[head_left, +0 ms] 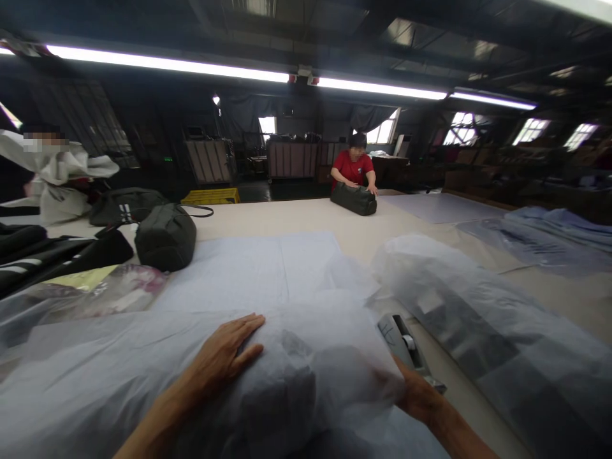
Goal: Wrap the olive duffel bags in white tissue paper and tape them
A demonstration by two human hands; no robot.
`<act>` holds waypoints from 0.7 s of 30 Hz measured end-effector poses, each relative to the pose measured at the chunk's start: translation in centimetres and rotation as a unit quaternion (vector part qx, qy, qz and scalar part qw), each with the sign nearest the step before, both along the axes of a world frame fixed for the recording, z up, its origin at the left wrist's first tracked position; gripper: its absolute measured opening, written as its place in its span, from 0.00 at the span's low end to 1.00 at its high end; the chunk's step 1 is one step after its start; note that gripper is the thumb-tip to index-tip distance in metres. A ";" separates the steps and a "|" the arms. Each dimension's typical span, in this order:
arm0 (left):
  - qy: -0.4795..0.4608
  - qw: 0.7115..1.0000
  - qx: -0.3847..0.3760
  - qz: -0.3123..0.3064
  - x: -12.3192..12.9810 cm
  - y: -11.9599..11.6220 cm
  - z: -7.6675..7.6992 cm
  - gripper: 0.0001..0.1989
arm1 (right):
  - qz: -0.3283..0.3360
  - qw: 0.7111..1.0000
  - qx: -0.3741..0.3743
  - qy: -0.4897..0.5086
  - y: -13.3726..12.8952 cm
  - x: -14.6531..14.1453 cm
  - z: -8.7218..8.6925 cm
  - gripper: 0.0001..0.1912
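Observation:
White translucent wrapping sheets (119,344) lie across the near part of the table, with a dark bulky shape showing through them. My left hand (232,347) rests flat on top of the wrapping, fingers extended and thumb apart. My right hand (382,373) is mostly covered by the sheet at the right end of the wrapped shape, so its fingers cannot be made out. Just beyond my right wrist is a grey tape dispenser (406,344) on the table. Further right lies a dark item in a translucent bag (459,319).
Dark bags (167,236) and striped dark fabric (62,255) are at the left, near a clear plastic package (109,290). Across the table (268,217), a person in red (352,169) handles a dark green bag (354,198). Blue folded plastic (559,229) lies far right.

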State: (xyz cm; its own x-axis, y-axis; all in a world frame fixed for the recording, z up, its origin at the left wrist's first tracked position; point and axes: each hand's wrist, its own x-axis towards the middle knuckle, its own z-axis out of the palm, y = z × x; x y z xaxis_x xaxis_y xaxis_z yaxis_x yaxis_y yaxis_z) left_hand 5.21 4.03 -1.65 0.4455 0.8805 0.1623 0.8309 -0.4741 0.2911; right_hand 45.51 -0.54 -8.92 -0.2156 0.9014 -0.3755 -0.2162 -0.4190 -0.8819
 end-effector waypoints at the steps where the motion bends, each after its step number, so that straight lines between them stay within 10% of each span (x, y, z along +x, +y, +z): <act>1: -0.001 1.000 -0.005 0.000 0.1 0.0 0.1 0.26 | 0.009 1.000 -0.015 0.005 -0.3 0.1 -0.3 0.23; 11: -0.039 0.998 -0.016 0.037 0.2 0.0 0.3 0.26 | 0.003 0.999 -0.044 0.011 -1.7 0.9 -1.7 0.19; 17: -0.043 0.995 -0.075 0.058 -0.3 1.2 -0.5 0.30 | -0.268 0.929 0.029 -0.253 -2.0 10.3 -3.1 0.26; 21: -0.045 0.996 -0.051 0.065 -1.6 2.7 -3.1 0.30 | -0.303 0.892 -0.004 -0.335 -2.7 15.6 -3.9 0.24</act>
State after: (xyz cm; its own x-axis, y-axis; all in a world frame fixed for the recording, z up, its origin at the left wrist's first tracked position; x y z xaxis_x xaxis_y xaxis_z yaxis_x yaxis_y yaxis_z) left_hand 3.59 6.72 -4.73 0.3137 0.9439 0.1027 0.8523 -0.3276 0.4078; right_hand 61.06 -3.29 -12.82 0.5851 0.7735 -0.2437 0.1699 -0.4107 -0.8958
